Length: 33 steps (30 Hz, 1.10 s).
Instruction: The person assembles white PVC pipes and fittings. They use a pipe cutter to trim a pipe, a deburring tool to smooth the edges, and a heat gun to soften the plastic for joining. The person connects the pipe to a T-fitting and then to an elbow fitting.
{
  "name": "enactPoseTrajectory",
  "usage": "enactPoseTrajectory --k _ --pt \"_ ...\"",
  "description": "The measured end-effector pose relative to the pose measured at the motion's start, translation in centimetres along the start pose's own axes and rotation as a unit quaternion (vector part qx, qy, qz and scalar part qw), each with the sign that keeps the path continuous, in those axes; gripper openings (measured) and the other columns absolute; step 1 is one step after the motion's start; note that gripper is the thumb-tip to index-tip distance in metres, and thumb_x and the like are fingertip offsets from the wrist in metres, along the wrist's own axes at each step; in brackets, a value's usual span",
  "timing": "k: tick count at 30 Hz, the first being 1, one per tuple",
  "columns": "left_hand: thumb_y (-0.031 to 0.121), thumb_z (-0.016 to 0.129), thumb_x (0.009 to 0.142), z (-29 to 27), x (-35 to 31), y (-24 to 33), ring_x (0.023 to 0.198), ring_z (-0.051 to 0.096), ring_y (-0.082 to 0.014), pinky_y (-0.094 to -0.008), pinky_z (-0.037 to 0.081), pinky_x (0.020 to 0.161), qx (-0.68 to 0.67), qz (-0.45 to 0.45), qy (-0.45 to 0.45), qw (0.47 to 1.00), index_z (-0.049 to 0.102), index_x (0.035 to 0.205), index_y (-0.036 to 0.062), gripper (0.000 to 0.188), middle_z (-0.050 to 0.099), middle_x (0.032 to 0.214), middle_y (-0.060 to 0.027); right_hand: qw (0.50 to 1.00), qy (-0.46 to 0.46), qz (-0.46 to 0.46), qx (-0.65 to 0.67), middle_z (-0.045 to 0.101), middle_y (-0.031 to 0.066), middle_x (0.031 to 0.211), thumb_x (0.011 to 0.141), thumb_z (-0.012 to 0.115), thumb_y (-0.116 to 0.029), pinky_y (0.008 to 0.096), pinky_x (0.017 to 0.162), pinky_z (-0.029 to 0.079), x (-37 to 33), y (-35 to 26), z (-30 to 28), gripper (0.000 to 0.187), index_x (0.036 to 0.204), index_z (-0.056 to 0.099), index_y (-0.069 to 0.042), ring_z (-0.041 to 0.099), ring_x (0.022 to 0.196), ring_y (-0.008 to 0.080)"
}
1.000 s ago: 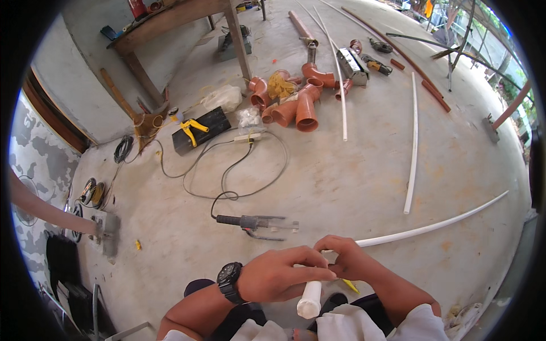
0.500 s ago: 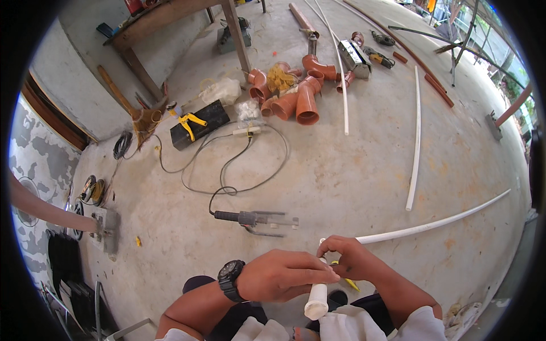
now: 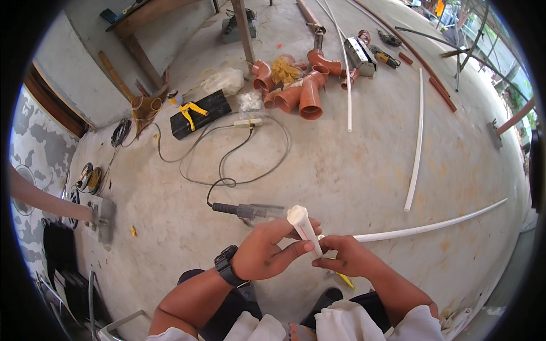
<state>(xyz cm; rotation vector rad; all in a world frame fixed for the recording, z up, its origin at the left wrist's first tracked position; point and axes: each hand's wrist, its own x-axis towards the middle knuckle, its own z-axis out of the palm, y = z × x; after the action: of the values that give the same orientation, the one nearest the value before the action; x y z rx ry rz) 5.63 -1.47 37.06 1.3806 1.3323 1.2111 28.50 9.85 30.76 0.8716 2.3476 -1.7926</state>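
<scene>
A short white plastic pipe piece with a thin reddish line stands tilted in front of me, its wider, lumpy end pointing up and away. My left hand, with a black watch on its wrist, has thumb and fingers closed around the pipe's middle. The fingers of my right hand are closed at its lower end, which they partly hide. Just beyond my left hand, a corded heating tool with a black handle lies on the floor. Below my right hand shows a yellow-handled tool, mostly covered.
A long white pipe runs rightward from behind my right hand. Farther off are another white pipe, orange pipe fittings, a black box with a yellow-handled tool on it, and looping cable. A post base stands left.
The pipe piece has been turned over: its wider end, formerly toward me, now points up and away. My left hand has rolled so its thumb shows on the pipe.
</scene>
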Motion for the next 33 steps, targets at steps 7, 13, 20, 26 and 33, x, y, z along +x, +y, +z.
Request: enactPoseTrajectory --k 7,13,20,26,33 --pt "0.010 0.084 0.086 -0.7 -1.0 1.4 0.094 0.075 -0.0264 -0.0349 0.058 0.083 0.065 0.104 -0.072 0.990 0.072 0.119 0.0080 0.036 0.076 0.110 -0.0096 0.999 -0.010 -0.045 -0.017 0.074 0.0139 0.102 0.086 0.085 -0.022 0.0369 0.082 0.055 -0.5 0.0 0.5 0.034 0.113 0.074 -0.005 0.070 0.091 0.0258" --pt "0.011 0.085 0.076 -0.1 -1.5 1.3 0.089 0.072 -0.0264 -0.0358 0.057 0.074 0.091 0.226 -0.089 0.966 0.073 0.120 0.0144 0.046 0.074 0.108 -0.0035 0.987 -0.027 -0.161 0.010 0.075 0.0092 0.106 0.084 0.085 -0.012 0.0367 0.087 0.053 -0.5 -1.0 -0.1 0.031 0.113 0.074 -0.008 0.068 0.097 0.0275" --pt "0.011 0.085 0.076 0.2 -1.4 1.2 0.086 0.073 -0.0247 -0.0341 0.058 0.070 0.086 0.284 -0.072 0.952 0.074 0.117 0.0125 0.042 0.074 0.106 -0.0040 0.981 -0.020 -0.193 -0.010 0.073 0.0098 0.110 0.081 0.080 -0.002 0.0399 0.093 0.053 -0.8 -1.3 -0.2 0.039 0.118 0.071 -0.006 0.068 0.104 0.0291" --pt "0.012 0.085 0.079 0.4 -1.5 1.9 0.089 0.073 -0.0247 -0.0343 0.059 0.072 0.093 0.279 -0.073 0.953 0.073 0.116 0.0107 0.039 0.074 0.107 -0.0042 0.986 -0.018 -0.166 -0.009 0.075 0.0098 0.111 0.084 0.083 -0.009 0.0389 0.092 0.052 -1.1 -1.2 0.0 0.036 0.118 0.074 -0.008 0.068 0.103 0.0291" --pt "0.013 0.085 0.078 0.6 -1.7 1.8 0.086 0.073 -0.0238 -0.0340 0.058 0.071 0.103 0.275 -0.061 0.954 0.073 0.114 0.0111 0.038 0.073 0.103 -0.0029 0.985 -0.004 -0.172 -0.026 0.074 0.0105 0.114 0.084 0.082 -0.008 0.0392 0.092 0.052 -1.0 -0.7 0.1 0.037 0.120 0.073 -0.008 0.068 0.104 0.0295"
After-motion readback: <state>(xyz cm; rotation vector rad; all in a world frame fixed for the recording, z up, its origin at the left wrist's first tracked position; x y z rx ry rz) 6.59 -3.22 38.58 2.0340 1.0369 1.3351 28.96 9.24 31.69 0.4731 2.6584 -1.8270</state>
